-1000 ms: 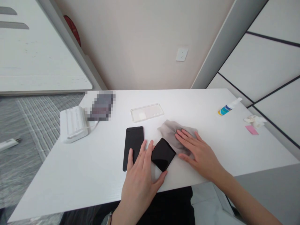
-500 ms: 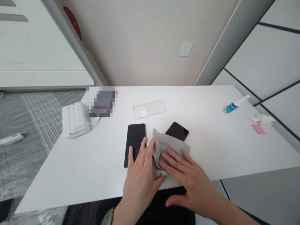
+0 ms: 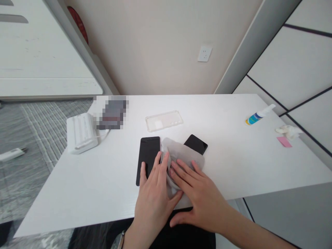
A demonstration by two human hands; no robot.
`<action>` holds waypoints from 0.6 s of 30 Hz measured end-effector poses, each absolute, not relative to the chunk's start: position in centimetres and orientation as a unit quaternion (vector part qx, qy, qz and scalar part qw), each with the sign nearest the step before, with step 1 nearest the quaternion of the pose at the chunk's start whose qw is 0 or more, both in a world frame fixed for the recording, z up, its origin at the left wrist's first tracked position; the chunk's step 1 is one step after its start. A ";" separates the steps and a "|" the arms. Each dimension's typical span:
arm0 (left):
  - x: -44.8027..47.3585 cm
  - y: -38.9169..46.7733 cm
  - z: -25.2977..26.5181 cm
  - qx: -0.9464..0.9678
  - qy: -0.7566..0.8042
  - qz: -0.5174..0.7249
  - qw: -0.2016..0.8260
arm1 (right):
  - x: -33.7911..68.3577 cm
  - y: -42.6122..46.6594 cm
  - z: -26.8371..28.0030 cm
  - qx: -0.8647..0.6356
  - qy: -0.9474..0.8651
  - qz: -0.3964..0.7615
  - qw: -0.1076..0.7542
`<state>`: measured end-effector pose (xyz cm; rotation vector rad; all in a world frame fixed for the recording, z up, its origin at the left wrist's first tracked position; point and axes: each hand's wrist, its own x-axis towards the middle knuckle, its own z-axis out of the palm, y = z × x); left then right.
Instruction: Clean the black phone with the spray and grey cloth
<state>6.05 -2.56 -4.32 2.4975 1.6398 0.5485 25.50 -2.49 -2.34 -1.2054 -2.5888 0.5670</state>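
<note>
A grey cloth (image 3: 185,152) lies bunched over part of a black phone (image 3: 196,144), whose far end shows beyond it. My right hand (image 3: 204,197) presses on the cloth with its fingers stretched out flat and its thumb apart. My left hand (image 3: 153,197) is open beside it. Its fingers are spread over a second black phone (image 3: 149,150) and the cloth's left edge, while its thumb reaches toward the cloth's near part. What lies under the cloth and the right palm is hidden.
A clear phone case (image 3: 164,121) lies behind the phones on the white table (image 3: 103,186). At left are a white power strip (image 3: 81,133) and a blurred-out dark item (image 3: 113,112). A spray bottle (image 3: 256,117), crumpled tissue (image 3: 288,131) and pink paper (image 3: 284,141) lie at right.
My right hand has slid left and slightly away from me with the cloth, nearer my left hand. My left hand has hardly moved.
</note>
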 end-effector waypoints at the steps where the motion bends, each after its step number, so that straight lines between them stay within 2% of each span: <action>1: 6.0 -2.6 -4.3 0.822 0.538 0.178 0.051 | 25.8 -2.9 -2.3 -0.402 -0.886 0.204 0.112; 5: 6.2 -2.6 -4.0 0.823 0.534 0.186 0.053 | 29.1 -1.1 -2.5 -0.452 -0.872 0.163 0.100; 10: 6.3 -2.4 -4.0 0.817 0.538 0.198 0.062 | 29.8 2.2 -2.9 -0.538 -0.830 0.070 0.128; 16: 5.9 -2.4 -4.4 0.828 0.528 0.185 0.041 | 25.7 -2.4 -2.4 -0.397 -0.886 0.207 0.121; 18: 5.9 -2.5 -4.4 0.829 0.526 0.186 0.045 | 26.5 -2.6 -2.2 -0.387 -0.889 0.222 0.108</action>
